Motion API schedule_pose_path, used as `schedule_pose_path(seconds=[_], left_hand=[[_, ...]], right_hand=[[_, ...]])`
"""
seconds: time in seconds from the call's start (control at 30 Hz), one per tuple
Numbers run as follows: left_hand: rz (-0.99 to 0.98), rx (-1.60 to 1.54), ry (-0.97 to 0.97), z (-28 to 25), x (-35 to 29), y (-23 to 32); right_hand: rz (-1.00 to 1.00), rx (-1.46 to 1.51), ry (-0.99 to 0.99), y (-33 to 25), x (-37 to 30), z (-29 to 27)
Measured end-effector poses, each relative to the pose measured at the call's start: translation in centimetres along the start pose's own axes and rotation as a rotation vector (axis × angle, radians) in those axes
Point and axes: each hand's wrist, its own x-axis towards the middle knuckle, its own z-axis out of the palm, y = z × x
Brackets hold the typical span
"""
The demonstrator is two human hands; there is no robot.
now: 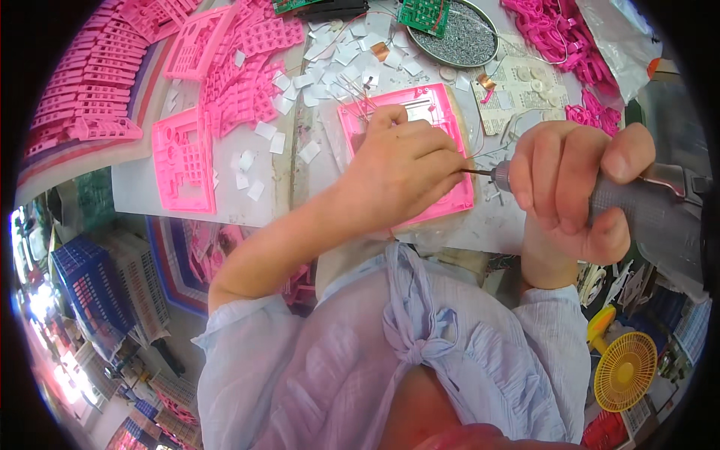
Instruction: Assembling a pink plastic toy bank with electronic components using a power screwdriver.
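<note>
Right hand (574,180): fingers wrapped around grey screwdriver (637,201). Left hand (411,166): fingers bent over pink panel (455,199), pinch indeterminate.

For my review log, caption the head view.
Right hand grips a grey power screwdriver while the left hand bends over a pink plastic panel.

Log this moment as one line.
left hand: over pink panel; right hand: gripping grey driver; bit: at left fingers; white slips: left of panel
</note>
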Motion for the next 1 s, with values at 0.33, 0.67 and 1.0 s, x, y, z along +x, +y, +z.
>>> schedule_pose_path(seconds=[0.33,0.67,1.0], left_hand=[[0.036,0.015,0.018,0.1,0.4,-0.3],[-0.271,0.492,-0.356,0.3,10.7,-9.3],[-0.254,0.773,-0.437,5.2,13.6,-14.1]], right_hand=[[0.006,-0.079,0.058,-0.4,-0.3,0.4],[-0.05,-0.002,0.222,1.3,0.0,-1.8],[-0.028,-0.049,0.239,2.2,-0.5,-1.8]])
